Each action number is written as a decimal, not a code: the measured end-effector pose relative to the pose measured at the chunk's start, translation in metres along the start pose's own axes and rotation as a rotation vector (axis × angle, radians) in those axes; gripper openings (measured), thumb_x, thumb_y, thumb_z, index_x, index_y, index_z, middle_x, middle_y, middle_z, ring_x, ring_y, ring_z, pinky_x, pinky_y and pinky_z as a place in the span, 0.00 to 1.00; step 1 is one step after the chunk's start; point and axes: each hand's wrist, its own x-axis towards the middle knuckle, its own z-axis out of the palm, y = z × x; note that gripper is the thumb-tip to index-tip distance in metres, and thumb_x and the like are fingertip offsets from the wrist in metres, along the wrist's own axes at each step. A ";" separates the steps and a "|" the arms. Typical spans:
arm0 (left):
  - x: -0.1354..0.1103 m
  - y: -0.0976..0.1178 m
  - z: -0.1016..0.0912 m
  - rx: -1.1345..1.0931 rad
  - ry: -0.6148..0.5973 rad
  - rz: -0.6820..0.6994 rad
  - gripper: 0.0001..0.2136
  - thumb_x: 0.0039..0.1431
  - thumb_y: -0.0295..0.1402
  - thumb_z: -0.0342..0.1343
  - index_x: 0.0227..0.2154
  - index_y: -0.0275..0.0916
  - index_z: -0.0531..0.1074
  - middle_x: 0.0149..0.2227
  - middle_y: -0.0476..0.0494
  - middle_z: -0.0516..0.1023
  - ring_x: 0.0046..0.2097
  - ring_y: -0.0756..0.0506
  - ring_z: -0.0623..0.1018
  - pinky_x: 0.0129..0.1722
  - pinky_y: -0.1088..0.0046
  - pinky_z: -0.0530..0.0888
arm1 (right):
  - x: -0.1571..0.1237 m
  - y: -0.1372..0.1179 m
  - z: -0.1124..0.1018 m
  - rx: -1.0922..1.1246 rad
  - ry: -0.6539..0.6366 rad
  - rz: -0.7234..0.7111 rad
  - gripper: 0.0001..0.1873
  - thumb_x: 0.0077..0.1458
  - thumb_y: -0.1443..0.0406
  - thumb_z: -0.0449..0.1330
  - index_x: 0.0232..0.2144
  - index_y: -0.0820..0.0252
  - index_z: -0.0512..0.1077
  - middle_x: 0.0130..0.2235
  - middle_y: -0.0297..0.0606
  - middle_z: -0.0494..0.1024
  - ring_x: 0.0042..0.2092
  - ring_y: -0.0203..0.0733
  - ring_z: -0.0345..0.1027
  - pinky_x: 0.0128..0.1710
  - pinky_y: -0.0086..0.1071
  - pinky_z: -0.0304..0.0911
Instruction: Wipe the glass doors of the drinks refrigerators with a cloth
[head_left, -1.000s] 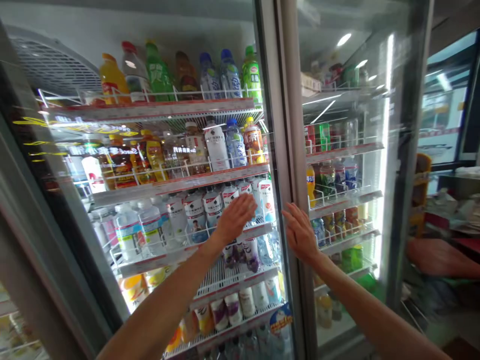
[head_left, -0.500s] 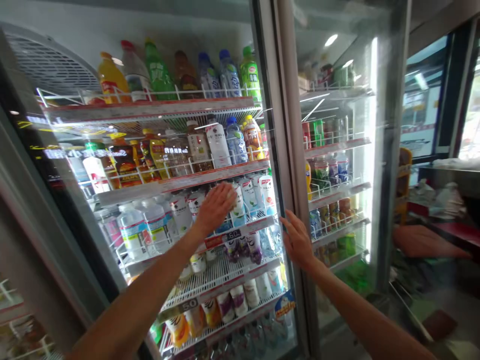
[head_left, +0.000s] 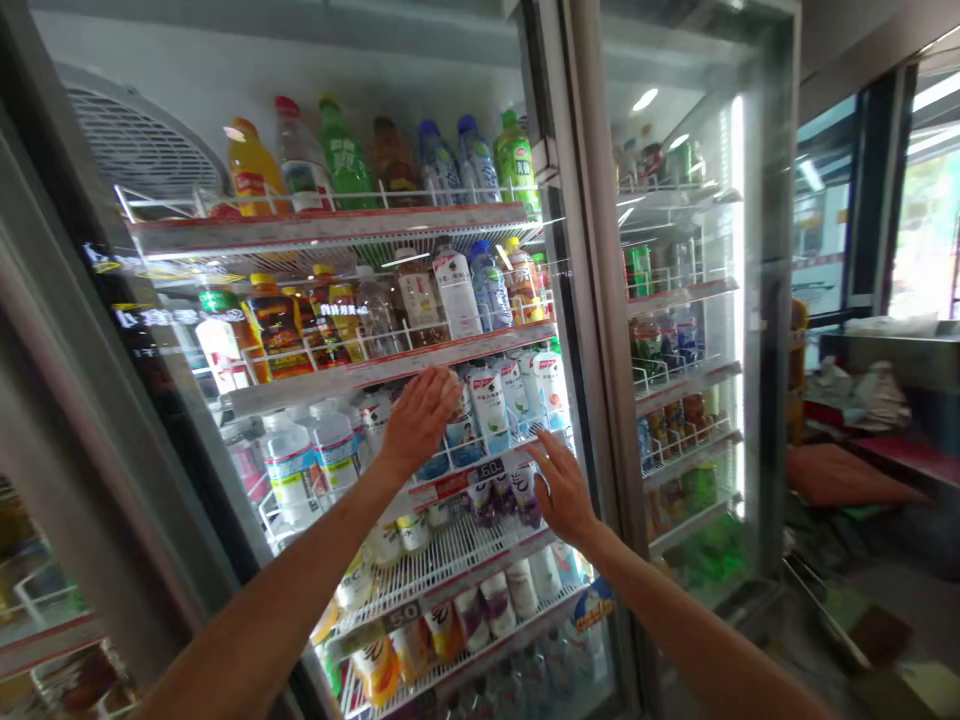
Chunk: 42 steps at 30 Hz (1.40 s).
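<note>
My left hand (head_left: 420, 425) is raised in front of the third shelf, seen from the back. Its fingers are stretched out side by side, and the palm is hidden. White-labelled drink bottles (head_left: 489, 408) stand just right of its fingertips. My right hand (head_left: 562, 490) is open, fingers apart, near the price rail (head_left: 491, 469) below those bottles. Purple-labelled bottles (head_left: 525, 495) show beside its thumb. Reflected lettering and lights lie over the glass fridge door (head_left: 180, 260). Whether either hand touches the glass is unclear.
A metal door frame (head_left: 592, 300) separates this fridge section from a second glass-fronted one (head_left: 701, 290) with cans and bottles. Wire-fronted shelves hold juice, tea and milk drinks. At the far right are a brown cushion-like surface (head_left: 847, 475) and blurred clutter.
My right hand has moved left, off the metal frame to the front of the shelves. My left hand stays near the third shelf. The view has shifted slightly.
</note>
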 end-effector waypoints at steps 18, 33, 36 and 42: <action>-0.070 -0.013 -0.039 0.024 -0.068 0.092 0.18 0.59 0.26 0.48 0.52 0.39 0.64 0.56 0.40 0.67 0.64 0.43 0.52 0.60 0.61 0.62 | 0.049 -0.058 0.048 -0.046 0.029 -0.078 0.25 0.57 0.70 0.45 0.57 0.58 0.59 0.62 0.44 0.56 0.66 0.45 0.38 0.61 0.52 0.43; -0.128 -0.007 -0.056 -0.034 -0.129 0.148 0.19 0.59 0.26 0.48 0.54 0.41 0.62 0.58 0.43 0.65 0.64 0.45 0.55 0.62 0.64 0.58 | 0.052 -0.069 0.057 -0.040 0.059 -0.082 0.25 0.56 0.70 0.46 0.57 0.59 0.58 0.64 0.43 0.52 0.66 0.44 0.35 0.63 0.49 0.39; -0.107 -0.039 -0.061 0.072 -0.014 -0.106 0.21 0.59 0.26 0.49 0.56 0.40 0.60 0.61 0.39 0.59 0.65 0.42 0.52 0.62 0.58 0.56 | 0.051 -0.067 0.057 -0.044 0.057 -0.086 0.26 0.56 0.70 0.46 0.58 0.58 0.57 0.64 0.43 0.52 0.66 0.44 0.35 0.62 0.48 0.41; -0.086 -0.033 -0.049 0.051 0.025 -0.065 0.19 0.57 0.26 0.51 0.53 0.38 0.63 0.62 0.37 0.57 0.65 0.40 0.51 0.60 0.57 0.60 | 0.049 -0.061 0.057 -0.047 0.064 -0.099 0.27 0.57 0.71 0.45 0.59 0.58 0.54 0.63 0.43 0.54 0.66 0.42 0.36 0.62 0.47 0.42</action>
